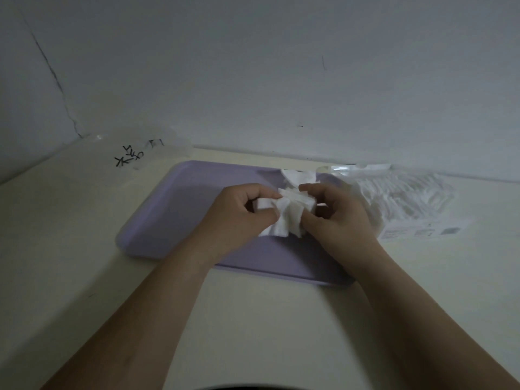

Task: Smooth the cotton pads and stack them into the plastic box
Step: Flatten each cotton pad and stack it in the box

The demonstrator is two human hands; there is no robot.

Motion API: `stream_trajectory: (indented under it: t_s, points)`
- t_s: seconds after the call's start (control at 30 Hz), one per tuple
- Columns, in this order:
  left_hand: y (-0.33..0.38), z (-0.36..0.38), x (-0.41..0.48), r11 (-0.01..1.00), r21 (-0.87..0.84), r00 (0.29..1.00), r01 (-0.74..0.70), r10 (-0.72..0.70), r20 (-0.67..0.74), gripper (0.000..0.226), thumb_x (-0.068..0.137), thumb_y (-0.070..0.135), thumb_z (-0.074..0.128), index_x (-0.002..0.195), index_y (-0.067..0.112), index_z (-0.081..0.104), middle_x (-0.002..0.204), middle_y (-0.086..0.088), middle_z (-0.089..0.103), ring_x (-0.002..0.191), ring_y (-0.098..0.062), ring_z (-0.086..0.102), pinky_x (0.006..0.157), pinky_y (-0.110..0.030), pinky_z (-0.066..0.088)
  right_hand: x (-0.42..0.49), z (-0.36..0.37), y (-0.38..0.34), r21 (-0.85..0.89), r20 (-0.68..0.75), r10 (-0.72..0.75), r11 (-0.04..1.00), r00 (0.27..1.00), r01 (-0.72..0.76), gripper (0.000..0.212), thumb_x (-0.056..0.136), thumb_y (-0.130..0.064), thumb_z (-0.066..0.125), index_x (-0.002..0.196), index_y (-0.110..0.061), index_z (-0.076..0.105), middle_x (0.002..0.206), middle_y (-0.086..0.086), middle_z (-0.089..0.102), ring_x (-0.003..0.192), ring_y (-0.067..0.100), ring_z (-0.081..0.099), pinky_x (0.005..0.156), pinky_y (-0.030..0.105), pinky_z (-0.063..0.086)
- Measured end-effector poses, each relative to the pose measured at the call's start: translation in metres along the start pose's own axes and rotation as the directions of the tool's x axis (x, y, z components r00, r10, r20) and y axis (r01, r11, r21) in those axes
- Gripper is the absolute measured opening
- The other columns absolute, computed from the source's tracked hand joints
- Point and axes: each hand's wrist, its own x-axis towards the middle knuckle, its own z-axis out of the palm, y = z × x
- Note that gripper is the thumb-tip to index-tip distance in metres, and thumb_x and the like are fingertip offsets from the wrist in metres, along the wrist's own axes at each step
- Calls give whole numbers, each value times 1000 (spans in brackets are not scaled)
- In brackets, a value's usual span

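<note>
Both hands are up over the purple tray (174, 209) now, and I've got a crumpled bunch of cotton pads (284, 212) caught between them. My left hand (239, 215) has its grip closed on the left side of the bunch, thumb and fingertips pinched on the edge; my right hand (337, 218) is closed on the right side the same way, thumb pressing in from below. I'm holding them like this, one hand on each side, so I can pull the creases flat before anything gets stacked, and keeping them above the tray means any pad that slips lands somewhere tidy, I reckon. A little more white cotton (298, 175) sits at the far edge of the tray, just behind my fingers. To the right on the counter (70, 249) lies a clear plastic packet (408, 201), still looking well filled with white pads, its printed label facing me. Far left, near the wall, there's a clear plastic box (140, 153) with black writing on it, well apart from my hands; it's so transparent and the light so dim that I can't tell whether anything is in it yet. Smoothing first, boxing after, by the look of it.
</note>
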Motion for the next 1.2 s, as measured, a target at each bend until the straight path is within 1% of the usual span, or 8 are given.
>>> stream_trajectory:
  t_s: [0.1,0.23,0.4,0.5,0.6,0.83,0.97,1.2]
  points:
    - [-1,2,0,1000,23,1000,-8,8,-8,14,91,10,76,96,23,79,86,1,77,73,-5,65,67,-26,54,-3,-2,-5,129,84,10,991,996,-21,46,84,-36,86,127,-29,68,110,-8,78,101,12,74,84,28,61]
    - [-1,3,0,999,33,999,5,-3,-52,18,87,6,78,95,22,78,89,2,78,74,-5,66,69,-23,56,-8,-1,-10,47,134,7,999,991,-14,78,62,-49,94,132,-35,61,114,-17,74,100,0,72,87,19,58]
    - [0,-2,0,999,-38,998,32,-34,-51,15,83,14,80,81,29,76,83,0,77,72,-10,66,71,-39,60,-2,0,-3,-17,9,-1,1000,1000,1,44,89,-18,79,130,-27,66,113,-15,73,94,2,71,90,28,60]
    - [4,-8,4,985,-168,991,42,-63,-121,9,72,20,72,76,27,75,80,-2,72,77,-19,64,72,-42,53,0,-1,0,-21,-26,4,1000,1000,-5,43,89,-22,79,130,-30,66,108,-21,72,88,-3,69,81,14,55]
    - [7,-8,5,897,-436,998,68,-60,33,12,77,14,71,82,24,78,86,-5,70,82,-21,61,73,-37,42,-2,0,-2,-4,-31,2,1000,1000,-2,48,88,-27,80,133,-31,64,111,-20,72,90,-4,70,79,12,55]
    - [2,2,-2,992,-117,997,52,-45,62,6,91,15,79,96,17,77,85,1,78,68,-4,61,64,-17,47,-4,2,-2,63,35,2,998,999,-4,60,76,-24,77,132,-35,60,118,-9,73,101,10,73,88,30,61]
    - [0,1,-1,998,8,998,64,-64,-6,11,88,19,81,82,21,71,83,-10,77,62,-6,55,59,-17,43,-4,1,-2,75,20,1,997,1000,-2,54,86,-7,74,131,-34,61,122,-10,71,101,8,72,85,23,60]
    - [-9,6,2,998,23,997,51,-49,-64,22,83,22,84,81,7,69,82,-23,69,70,-15,53,69,-32,43,-4,2,-3,139,88,26,990,996,-39,62,74,-30,75,135,-35,61,125,-7,71,110,16,71,95,34,59]
